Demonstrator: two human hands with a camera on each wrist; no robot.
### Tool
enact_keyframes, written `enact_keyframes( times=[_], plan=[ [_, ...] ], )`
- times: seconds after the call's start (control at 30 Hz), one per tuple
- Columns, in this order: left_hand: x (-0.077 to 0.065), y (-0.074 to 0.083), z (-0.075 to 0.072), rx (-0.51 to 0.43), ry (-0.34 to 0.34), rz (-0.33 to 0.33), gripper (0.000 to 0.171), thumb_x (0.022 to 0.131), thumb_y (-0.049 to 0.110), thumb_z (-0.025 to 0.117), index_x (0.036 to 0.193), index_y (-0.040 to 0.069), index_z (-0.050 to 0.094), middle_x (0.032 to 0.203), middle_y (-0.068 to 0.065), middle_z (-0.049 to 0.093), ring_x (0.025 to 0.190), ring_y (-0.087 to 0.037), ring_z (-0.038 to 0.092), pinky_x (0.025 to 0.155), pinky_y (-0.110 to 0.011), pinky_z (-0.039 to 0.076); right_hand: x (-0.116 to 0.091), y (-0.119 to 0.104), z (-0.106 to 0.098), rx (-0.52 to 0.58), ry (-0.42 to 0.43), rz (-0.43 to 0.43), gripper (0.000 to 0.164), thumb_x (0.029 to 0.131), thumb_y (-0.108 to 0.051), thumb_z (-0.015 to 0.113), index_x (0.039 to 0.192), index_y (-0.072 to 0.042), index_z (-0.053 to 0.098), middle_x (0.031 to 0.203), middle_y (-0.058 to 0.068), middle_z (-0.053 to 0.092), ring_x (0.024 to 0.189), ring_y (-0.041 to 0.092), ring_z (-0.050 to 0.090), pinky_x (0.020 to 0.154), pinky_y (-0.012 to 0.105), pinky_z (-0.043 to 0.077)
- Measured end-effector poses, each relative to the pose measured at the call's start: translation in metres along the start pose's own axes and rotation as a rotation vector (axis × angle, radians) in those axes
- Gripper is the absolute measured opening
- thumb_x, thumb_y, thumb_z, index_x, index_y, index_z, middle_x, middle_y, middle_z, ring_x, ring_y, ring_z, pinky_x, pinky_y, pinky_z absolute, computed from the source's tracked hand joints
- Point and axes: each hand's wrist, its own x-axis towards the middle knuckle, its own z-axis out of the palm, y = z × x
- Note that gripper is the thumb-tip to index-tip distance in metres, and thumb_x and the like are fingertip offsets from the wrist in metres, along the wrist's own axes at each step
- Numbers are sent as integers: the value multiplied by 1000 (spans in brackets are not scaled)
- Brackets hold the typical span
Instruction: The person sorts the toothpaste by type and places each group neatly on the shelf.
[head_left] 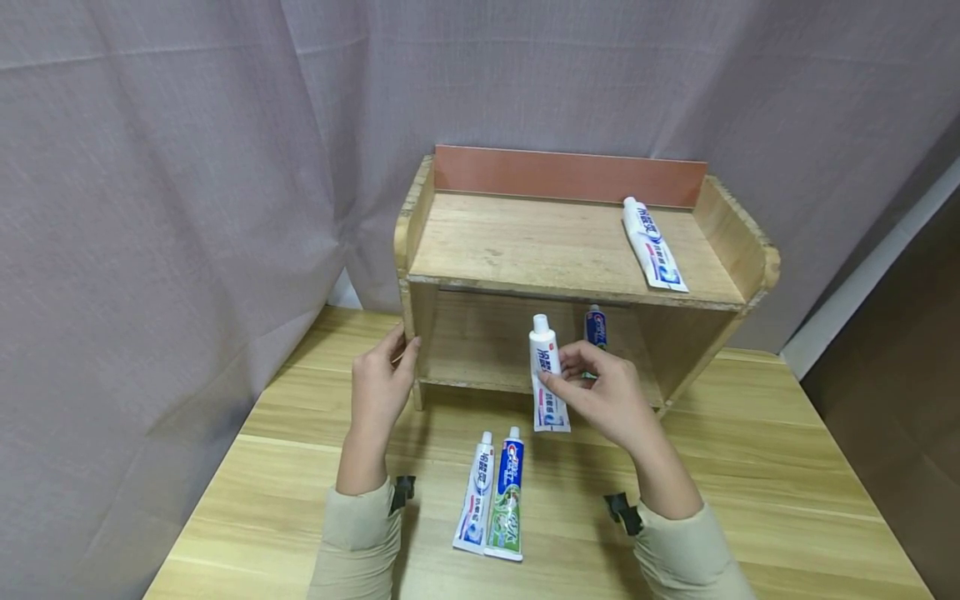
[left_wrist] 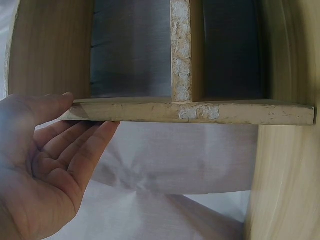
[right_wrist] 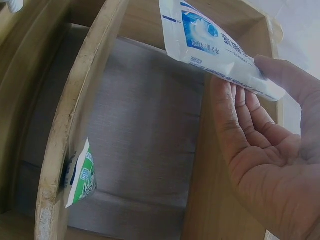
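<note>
My right hand point(head_left: 611, 396) pinches a white toothpaste tube point(head_left: 546, 367) between thumb and fingers, cap up, in front of the shelf's lower opening. The right wrist view shows that white toothpaste tube point(right_wrist: 220, 50) lying between the thumb and the fingertips. With thumb on one face and fingers on the other, my left hand point(head_left: 378, 379) holds the left side board point(left_wrist: 150, 111) of the wooden shelf point(head_left: 525, 250). On the table lie another white toothpaste tube point(head_left: 476, 496) and a blue-and-green toothpaste tube point(head_left: 508, 500), side by side below the shelf.
A white toothpaste tube point(head_left: 654, 246) lies on the upper shelf board, toward its right end. Partly hidden behind the right hand, a blue toothpaste tube point(head_left: 596, 327) sits on the lower level. Grey curtains point(head_left: 225, 167) hang behind the wooden table point(head_left: 247, 492).
</note>
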Motion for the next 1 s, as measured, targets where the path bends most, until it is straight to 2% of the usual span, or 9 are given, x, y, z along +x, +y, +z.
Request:
enact_keyframes(
  times=[0.2,0.5,1.0],
  plan=[
    [0,0,0,-3,-2,3,31,99,14,66,126,-2,67,113,-20,72,103,-30,72,83,-27,62,2,-2,-2,-4,2,-17,22,87,-15,81,102,-5,69,94,6,72,85,19,67,73,30,65],
    [0,0,0,-9,5,16,30,99,13,66,125,-2,68,113,-21,72,102,-32,72,82,-28,62,3,-5,-4,-5,-1,-26,22,87,-14,81,103,-5,69,95,7,71,85,19,67,73,32,65],
    [0,0,0,-5,1,4,30,98,14,67,125,-1,68,113,-20,72,102,-31,72,83,-26,62,6,-8,-8,-19,-6,-19,22,87,-18,81,101,-7,69,94,5,71,85,18,67,72,23,64]
  ],
)
